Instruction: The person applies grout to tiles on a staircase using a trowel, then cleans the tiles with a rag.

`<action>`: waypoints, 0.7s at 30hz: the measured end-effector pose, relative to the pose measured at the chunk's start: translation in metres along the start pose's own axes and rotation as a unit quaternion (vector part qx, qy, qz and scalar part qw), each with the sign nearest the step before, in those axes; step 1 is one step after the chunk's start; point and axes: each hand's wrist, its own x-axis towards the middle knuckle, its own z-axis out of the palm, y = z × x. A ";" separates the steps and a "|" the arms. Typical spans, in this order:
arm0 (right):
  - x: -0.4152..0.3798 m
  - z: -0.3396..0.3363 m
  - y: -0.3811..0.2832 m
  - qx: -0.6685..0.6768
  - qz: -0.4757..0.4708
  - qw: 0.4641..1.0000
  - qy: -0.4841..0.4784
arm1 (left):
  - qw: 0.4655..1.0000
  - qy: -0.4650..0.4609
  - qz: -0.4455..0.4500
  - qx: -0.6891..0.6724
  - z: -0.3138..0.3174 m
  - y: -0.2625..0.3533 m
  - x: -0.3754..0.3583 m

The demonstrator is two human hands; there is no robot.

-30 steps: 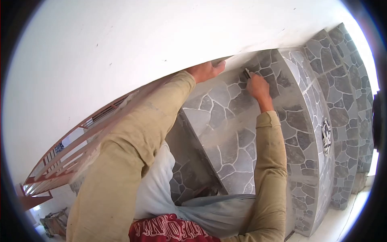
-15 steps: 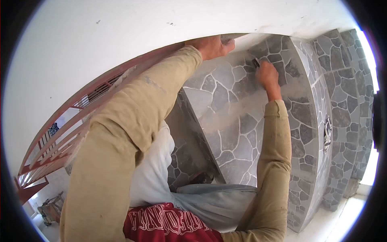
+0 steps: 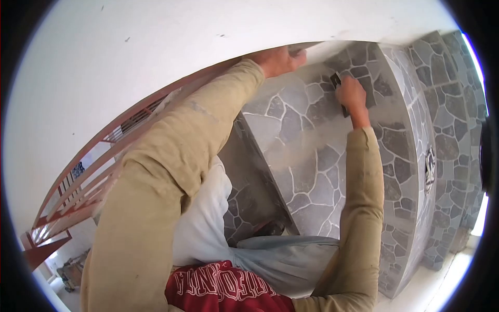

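My right hand (image 3: 351,93) is closed round a dark, narrow flat trowel (image 3: 335,79), whose two ends show above and below the fist. It is held close over the grey stone-patterned surface (image 3: 291,125), where a dusty beige smear crosses the pattern. Up at the edge of the white wall, my left hand (image 3: 276,61) has its fingers curled and the thumb standing out. A greyish strip shows by those fingers; I cannot tell what they grip. Both forearms are in tan sleeves.
A reddish-brown railing (image 3: 104,140) curves along the left. The white wall (image 3: 208,26) fills the top. A dark edge (image 3: 267,174) marks a step beside my legs. Stone-patterned faces rise at right, with a black-and-white ornament (image 3: 430,169).
My right hand has turned slightly and shifted right in view, so more of the trowel shows. The whole view has moved a little; my left hand keeps its place at the wall edge.
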 end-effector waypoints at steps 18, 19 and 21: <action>-0.046 0.038 -0.061 0.013 -0.168 0.961 0.217 | 0.987 0.114 0.076 0.078 0.011 -0.011 0.006; -0.040 0.039 -0.056 0.010 -0.153 0.959 0.236 | 0.993 0.081 0.049 0.072 0.008 -0.012 0.006; -0.021 0.035 -0.026 0.028 -0.083 0.980 0.178 | 0.995 0.060 0.038 0.067 0.006 -0.004 0.004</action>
